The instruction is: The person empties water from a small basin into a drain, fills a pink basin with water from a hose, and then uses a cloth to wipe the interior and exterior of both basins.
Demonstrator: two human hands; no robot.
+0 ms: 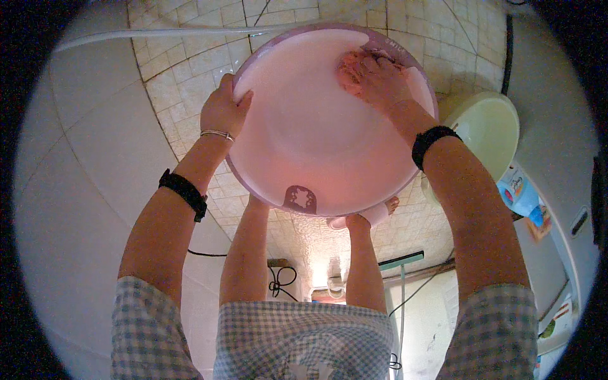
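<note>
A large pink plastic basin point(304, 114) with a purple rim is tilted in front of me, its inside facing up toward me. My left hand point(223, 106) grips its left rim, the thumb over the inner wall and the fingers behind the edge. At the upper right of the basin, my right hand point(382, 81) presses a crumpled orange-pink cloth point(353, 71) against the inner wall near the rim. Its fingers are curled over the cloth. Just what lies under the palm is hidden.
Right of the basin stands a pale yellow-green bucket point(487, 126), with a blue bottle point(524, 196) beside it. A pale hose point(158, 35) crosses the tiled floor point(171, 82) at the back. Near my feet are a squeegee-like tool point(401, 259) and a dark looped cord point(282, 278).
</note>
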